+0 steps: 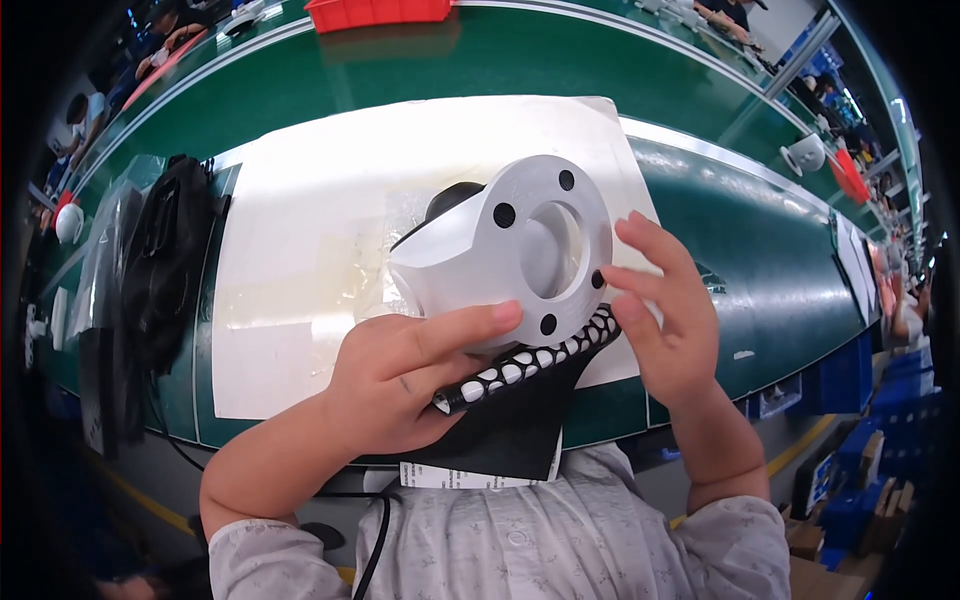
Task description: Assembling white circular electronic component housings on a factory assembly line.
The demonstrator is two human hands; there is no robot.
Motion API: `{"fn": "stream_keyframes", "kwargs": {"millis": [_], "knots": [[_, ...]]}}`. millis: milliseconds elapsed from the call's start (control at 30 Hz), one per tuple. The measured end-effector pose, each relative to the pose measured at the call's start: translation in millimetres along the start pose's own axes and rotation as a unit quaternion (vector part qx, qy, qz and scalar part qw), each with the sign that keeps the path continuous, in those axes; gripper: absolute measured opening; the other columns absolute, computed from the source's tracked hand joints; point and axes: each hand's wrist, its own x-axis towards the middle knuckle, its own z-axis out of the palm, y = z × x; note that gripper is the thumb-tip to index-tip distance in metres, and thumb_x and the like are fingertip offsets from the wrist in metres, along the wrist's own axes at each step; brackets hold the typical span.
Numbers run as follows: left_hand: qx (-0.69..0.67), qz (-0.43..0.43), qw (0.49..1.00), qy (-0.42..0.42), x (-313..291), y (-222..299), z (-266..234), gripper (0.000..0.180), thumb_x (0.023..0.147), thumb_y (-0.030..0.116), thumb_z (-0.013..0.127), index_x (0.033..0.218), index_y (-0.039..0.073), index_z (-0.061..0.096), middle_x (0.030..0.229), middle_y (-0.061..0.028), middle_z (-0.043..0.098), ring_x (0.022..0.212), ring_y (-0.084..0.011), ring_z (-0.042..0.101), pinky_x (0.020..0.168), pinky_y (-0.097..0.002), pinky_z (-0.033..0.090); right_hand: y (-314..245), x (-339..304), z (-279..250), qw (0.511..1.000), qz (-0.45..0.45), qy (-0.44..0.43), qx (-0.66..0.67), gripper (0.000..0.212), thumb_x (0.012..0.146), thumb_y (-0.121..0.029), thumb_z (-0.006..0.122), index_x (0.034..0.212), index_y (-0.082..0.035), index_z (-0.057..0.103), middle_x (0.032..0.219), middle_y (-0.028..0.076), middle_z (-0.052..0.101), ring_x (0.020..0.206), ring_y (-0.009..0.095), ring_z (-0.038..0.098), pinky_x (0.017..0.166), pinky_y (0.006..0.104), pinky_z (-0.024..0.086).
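Observation:
My left hand [400, 375] grips a white plastic housing [450, 245] with a round ring-shaped base turned up towards me. Several small black round pads [504, 215] sit spaced around the ring's face, which has a large hole in the middle. Beneath the housing, by my left fingers, is a curled black sheet with white round spots [530, 362], its lower part plain black. At the ring's right edge my right hand [665, 310] has its fingers apart, a fingertip at or close to one of the pads. A dark rounded part [453, 200] shows behind the housing.
A white board [290, 240] with clear tape covers part of the green table [740, 230]. On the left lie a black bag [170, 260] and clear plastic wrapping [105, 250]. A red bin [378, 12] stands at the far side. Other people work around the benches.

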Motion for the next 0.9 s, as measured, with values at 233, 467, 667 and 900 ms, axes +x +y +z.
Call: {"fn": "stream_keyframes", "kwargs": {"millis": [233, 467, 667, 900], "knots": [[-0.003, 0.019, 0.998, 0.064, 14, -6, -2, 0.018, 0.057, 0.002, 0.066, 0.073, 0.000, 0.057, 0.108, -0.0120, 0.056, 0.062, -0.0187, 0.061, 0.050, -0.0248, 0.047, 0, 10, -11, 1.000, 0.007, 0.000, -0.013, 0.034, 0.082, -0.012, 0.054, 0.113, 0.000, 0.048, 0.109, 0.010, 0.054, 0.103, 0.021, 0.049, 0.086, 0.0306, 0.038], [0.030, 0.048, 0.998, -0.006, -10, -19, -6, 0.031, 0.051, 0.002, 0.070, 0.080, 0.003, 0.059, 0.104, -0.0165, 0.054, 0.079, -0.0236, 0.060, 0.060, -0.0279, 0.048, 12, 40, -1, 0.802, 0.296, -0.085, 0.511, 0.023, 0.084, -0.017, 0.054, 0.100, -0.002, 0.051, 0.089, 0.003, 0.055, 0.080, 0.009, 0.050, 0.072, 0.0228, 0.041], [-0.041, -0.026, 0.998, 0.030, -15, -13, -6, 0.027, 0.054, 0.000, 0.068, 0.077, 0.002, 0.055, 0.104, -0.0186, 0.052, 0.055, -0.0186, 0.057, 0.051, -0.0276, 0.046, 84, 108, -34, 0.946, 0.237, 0.102, 0.196, 0.014, 0.082, -0.010, 0.051, 0.093, -0.001, 0.053, 0.088, 0.005, 0.057, 0.078, 0.015, 0.056, 0.066, 0.0279, 0.044], [-0.079, -0.198, 0.976, 0.039, -27, -33, -10, 0.021, 0.055, -0.002, 0.063, 0.072, 0.002, 0.052, 0.099, -0.0174, 0.052, 0.066, -0.0147, 0.053, 0.061, -0.0262, 0.042, 269, 143, -18, 0.850, 0.160, 0.067, -0.498, 0.024, 0.078, -0.024, 0.053, 0.091, -0.005, 0.057, 0.091, 0.007, 0.056, 0.092, 0.022, 0.052, 0.075, 0.0370, 0.039]]}}
